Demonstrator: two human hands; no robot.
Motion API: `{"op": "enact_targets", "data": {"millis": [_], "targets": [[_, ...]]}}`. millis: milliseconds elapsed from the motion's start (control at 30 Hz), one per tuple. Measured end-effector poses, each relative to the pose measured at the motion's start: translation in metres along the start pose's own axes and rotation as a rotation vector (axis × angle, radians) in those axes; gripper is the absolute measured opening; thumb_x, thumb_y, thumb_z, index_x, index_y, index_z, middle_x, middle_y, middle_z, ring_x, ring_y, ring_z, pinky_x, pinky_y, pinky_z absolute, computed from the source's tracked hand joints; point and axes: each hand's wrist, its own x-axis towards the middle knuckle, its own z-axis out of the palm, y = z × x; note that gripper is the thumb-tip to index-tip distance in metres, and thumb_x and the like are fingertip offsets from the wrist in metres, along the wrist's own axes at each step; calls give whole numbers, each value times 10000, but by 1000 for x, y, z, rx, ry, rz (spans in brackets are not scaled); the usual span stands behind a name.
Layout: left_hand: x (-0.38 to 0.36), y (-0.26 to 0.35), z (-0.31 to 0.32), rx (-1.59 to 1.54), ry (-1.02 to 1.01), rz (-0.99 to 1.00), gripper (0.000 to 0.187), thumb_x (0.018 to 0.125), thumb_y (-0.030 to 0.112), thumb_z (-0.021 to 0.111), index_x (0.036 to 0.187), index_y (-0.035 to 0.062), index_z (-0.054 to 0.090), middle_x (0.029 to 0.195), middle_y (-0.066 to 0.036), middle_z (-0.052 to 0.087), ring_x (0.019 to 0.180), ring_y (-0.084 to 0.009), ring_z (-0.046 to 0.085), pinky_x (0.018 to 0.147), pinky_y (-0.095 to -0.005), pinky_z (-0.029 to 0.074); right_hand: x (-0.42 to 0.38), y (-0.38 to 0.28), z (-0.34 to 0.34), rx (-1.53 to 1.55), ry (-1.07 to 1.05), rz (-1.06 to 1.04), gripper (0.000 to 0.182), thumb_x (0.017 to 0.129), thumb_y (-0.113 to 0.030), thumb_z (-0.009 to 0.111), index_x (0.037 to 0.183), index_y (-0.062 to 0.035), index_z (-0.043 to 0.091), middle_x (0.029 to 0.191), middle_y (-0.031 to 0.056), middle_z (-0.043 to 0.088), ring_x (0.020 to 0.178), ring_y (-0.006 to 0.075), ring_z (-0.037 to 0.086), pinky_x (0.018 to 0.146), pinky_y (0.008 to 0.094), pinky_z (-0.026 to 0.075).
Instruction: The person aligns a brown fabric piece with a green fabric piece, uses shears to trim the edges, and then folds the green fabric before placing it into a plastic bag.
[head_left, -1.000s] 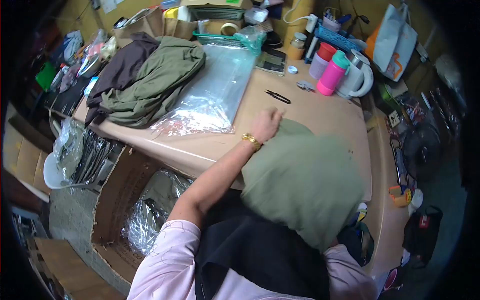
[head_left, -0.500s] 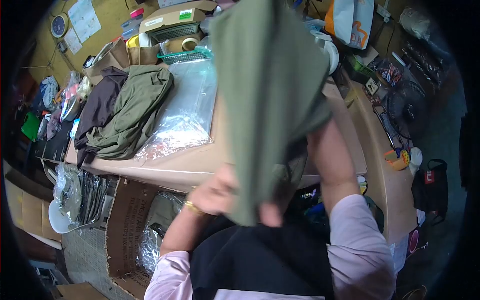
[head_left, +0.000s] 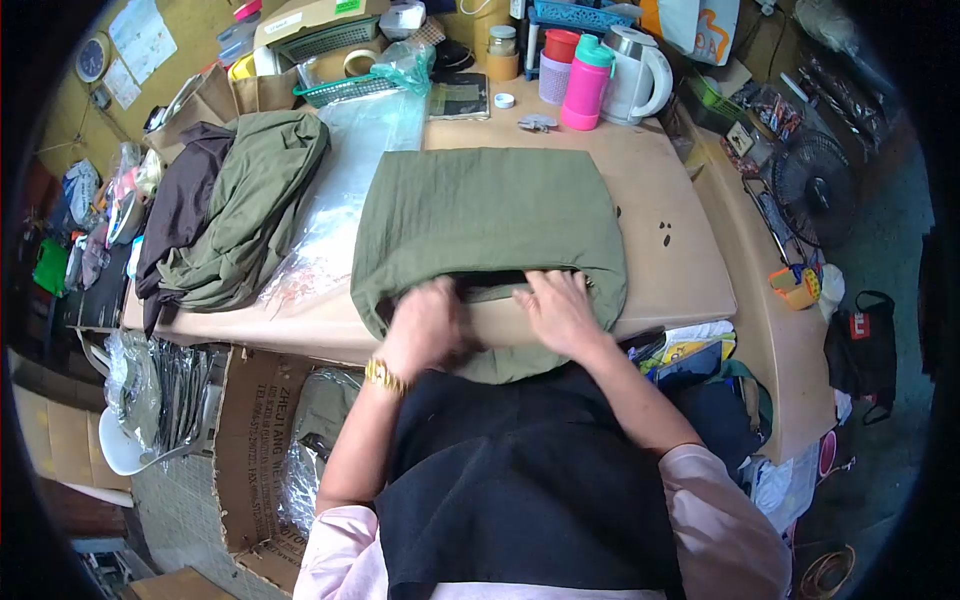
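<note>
Olive cloth lies spread on bench; right hand grips its opening, presumably to part it; left hand blurred, grip unclear.

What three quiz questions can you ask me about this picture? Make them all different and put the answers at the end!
1. True or false: the pink bottle has a red lid.

2. Which hand has the gold band at its wrist?
A) the left hand
B) the right hand
C) both hands

3. Fill in the missing word: the green cloth by the person's hands lies partly on the ____.

Key:
1. False; its lid is teal.
2. A; the other wrist is bare.
3. Table.
</note>
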Motion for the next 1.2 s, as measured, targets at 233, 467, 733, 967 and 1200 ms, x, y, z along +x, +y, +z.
{"op": "enact_targets", "data": {"millis": [233,467,733,967,1200], "targets": [[82,14,-37,336,361,-301,330,915,285,591,969,-41,611,998,-299,633,945,-471,590,842,-565,452,60,-8,-95,-82,-175,64,474,979,-462,518,1079,-21,661,917,205,678,911,402,636,789,518,476],[67,5,-125,446,295,-235,413,1017,312,385,1091,20,667,1050,-224,684,873,-469,651,783,-514,514,88,-52,-126,-371,-2,-86,485,892,-488,639,1109,-56,686,989,197,681,1002,394,630,922,488,479],[32,40,-113,374,785,-107,395,965,335,543,974,-37,672,925,-261,684,804,-434,670,747,-499,535,70,-70,-128,-358,403,-156,615,917,-548,568,1215,-11,597,1067,299,615,1045,457,582,921,479,471],[0,-22,16,359,-47,-393,420,891,276,555,1219,21,613,1093,-271,665,1012,-460,640,936,-510,494,39,-30,-36,-327,-692,79,748,837,-485,697,1424,-81,471,1461,252,415,1374,359,384,1151,498,284],[-5,4,-63,300,326,-172,238,909,222,620,836,-4,639,751,-239,651,718,-414,650,677,-517,506,21,-22,-44,-133,47,13,390,884,-346,690,1116,-47,596,979,193,609,997,383,561,858,534,410]]}}
